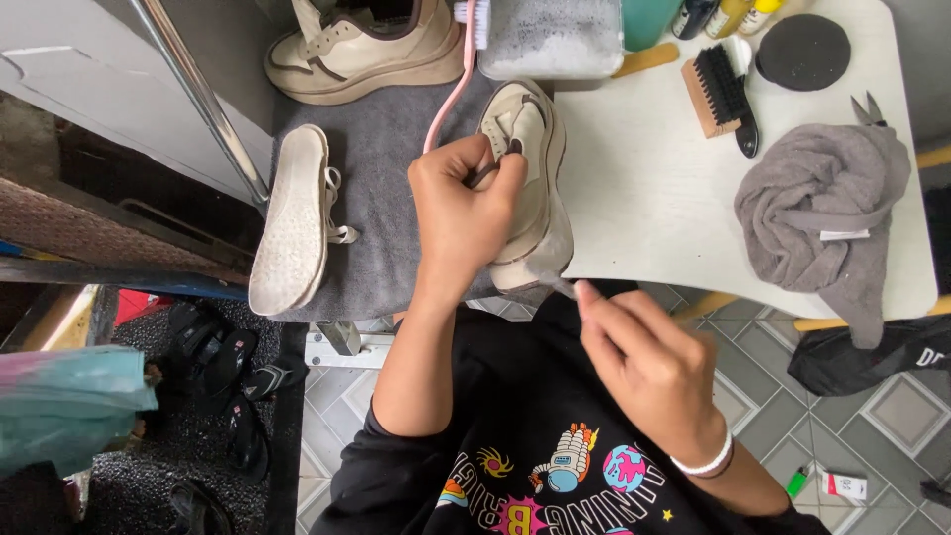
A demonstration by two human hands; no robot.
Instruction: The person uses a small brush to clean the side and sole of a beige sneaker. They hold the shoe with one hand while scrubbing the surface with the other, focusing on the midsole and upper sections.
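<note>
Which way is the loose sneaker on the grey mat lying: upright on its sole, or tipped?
Tipped. The loose sneaker lies on its side on the grey mat, its pale sole turned towards the camera and its laces spilling to the right.

The cream shoe [527, 178] with brown trim stands tilted at the surface [654, 188] edge; a thin tool [561, 287] touches its heel.

3 cream shoes [520, 168] are sitting around the left hand [466, 213], and 2 brushes [720, 97] and 1 grey towel [827, 213] are lying beyond the right hand [649, 362]
</note>
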